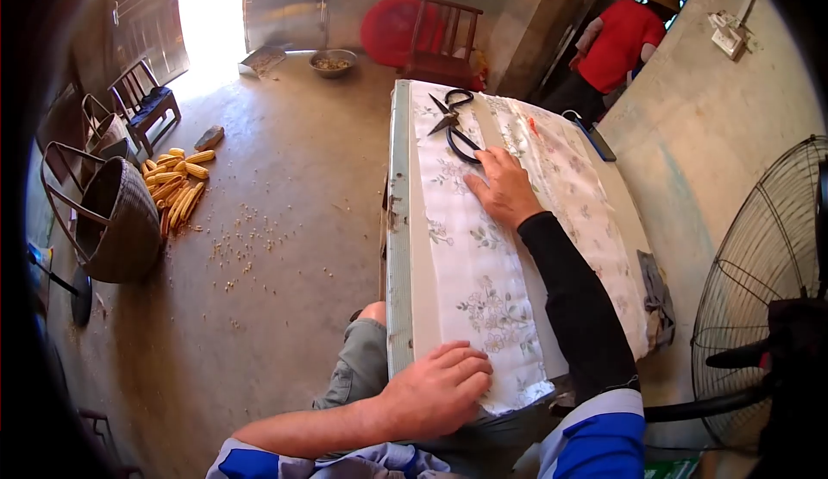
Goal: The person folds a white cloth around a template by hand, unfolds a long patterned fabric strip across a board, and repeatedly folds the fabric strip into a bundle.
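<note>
A strip of white floral cloth [487,306] lies lengthwise along the table in front of me. My left hand [440,384] rests on the strip's near left edge, its fingers slightly bent and laid over the fabric, gripping nothing visible. Farther up, my right hand [504,187], below a black sleeve, lies on the cloth with thumb and fingers apart. Its fingertips reach the lower handle loop of black-handled scissors [450,123], whose blades are spread and point left. More patterned cloth [586,229] covers the table's right side.
The table's left edge [398,220] borders the floor. A standing fan [759,246] is close on my right. Left are a woven basket [121,225] and corn cobs [177,186]. A wooden chair [444,39] stands beyond the table; a person in red [617,43] is at the far right.
</note>
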`<state>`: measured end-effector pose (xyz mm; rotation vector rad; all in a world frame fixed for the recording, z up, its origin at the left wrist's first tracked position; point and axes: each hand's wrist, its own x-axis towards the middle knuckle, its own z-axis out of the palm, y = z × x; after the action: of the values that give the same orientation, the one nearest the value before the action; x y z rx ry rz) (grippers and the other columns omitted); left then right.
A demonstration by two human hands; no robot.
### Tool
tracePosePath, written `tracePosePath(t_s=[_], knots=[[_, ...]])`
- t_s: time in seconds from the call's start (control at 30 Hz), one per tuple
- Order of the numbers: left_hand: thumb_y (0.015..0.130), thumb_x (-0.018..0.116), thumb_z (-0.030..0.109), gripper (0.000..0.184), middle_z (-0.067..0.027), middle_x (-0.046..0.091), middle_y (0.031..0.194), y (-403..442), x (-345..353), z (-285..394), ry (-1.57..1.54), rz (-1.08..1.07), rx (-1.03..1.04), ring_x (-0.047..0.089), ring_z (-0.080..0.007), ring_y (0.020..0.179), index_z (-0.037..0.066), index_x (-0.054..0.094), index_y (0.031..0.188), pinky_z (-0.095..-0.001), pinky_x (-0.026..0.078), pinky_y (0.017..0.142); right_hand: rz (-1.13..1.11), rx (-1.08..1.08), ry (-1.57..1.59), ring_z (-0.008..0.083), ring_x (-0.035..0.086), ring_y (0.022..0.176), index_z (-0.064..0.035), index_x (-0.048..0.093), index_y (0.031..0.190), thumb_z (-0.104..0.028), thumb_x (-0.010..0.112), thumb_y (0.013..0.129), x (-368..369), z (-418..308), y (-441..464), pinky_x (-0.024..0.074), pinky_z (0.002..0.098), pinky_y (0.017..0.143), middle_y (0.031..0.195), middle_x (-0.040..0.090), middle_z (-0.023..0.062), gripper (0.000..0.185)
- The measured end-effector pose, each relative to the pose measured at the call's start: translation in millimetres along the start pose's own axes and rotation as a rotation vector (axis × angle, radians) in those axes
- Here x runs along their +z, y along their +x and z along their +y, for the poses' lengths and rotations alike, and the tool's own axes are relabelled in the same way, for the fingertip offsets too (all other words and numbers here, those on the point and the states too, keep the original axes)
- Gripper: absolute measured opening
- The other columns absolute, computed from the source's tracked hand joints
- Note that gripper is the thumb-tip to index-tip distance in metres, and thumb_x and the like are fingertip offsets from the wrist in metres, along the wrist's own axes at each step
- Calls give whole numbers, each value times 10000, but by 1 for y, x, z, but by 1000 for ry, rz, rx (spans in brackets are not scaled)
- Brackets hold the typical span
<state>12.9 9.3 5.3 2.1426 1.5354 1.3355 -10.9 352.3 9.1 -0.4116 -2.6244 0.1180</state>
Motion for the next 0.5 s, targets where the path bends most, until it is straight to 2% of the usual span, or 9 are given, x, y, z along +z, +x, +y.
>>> tracePosePath(t_s=[0.1,0.2,0.23,0.33,0.37,0.5], knots=[[706,742,63,335,-124,707,1180,0,0,2,21,12,0,679,-329,1179,35,641,1024,-476,516,1110,14,-45,60,401,587,1275,12,649,1331,-255,760,975,-33,-11,-46,478,445,1093,1373,622,214,459],[669,752,18,352,-123,721,1153,1,0,4,71,37,4,691,-340,1152,41,650,1006,-470,533,1081,-135,-77,356,397,594,1285,8,644,1326,-238,776,970,-82,-34,-104,486,432,1085,1372,626,212,453],[666,763,11,359,-121,722,1152,-1,0,6,94,46,-2,690,-345,1153,43,653,1006,-467,538,1071,-162,-75,384,390,594,1285,29,652,1296,-295,795,960,-96,-44,-124,470,456,1113,1334,653,216,488],[643,789,-11,383,-114,722,1156,-11,2,10,173,66,-25,688,-352,1152,53,667,1000,-447,564,1013,-252,-163,431,386,583,1313,25,648,1312,-324,812,949,-131,-64,-179,462,448,1129,1381,640,212,529],[629,792,-21,402,-114,722,1152,-13,2,13,186,73,-36,688,-349,1144,55,669,1005,-445,564,1006,-288,-162,481,376,563,1346,15,645,1329,-371,859,903,-136,-65,-197,443,445,1153,1424,624,198,613],[607,753,-9,453,-124,695,1168,-23,6,18,254,109,-54,658,-353,1155,41,663,1049,-441,546,1002,-312,-181,522,358,512,1407,-5,635,1380,-429,927,812,-151,-75,-242,393,450,1193,1470,592,176,766]])
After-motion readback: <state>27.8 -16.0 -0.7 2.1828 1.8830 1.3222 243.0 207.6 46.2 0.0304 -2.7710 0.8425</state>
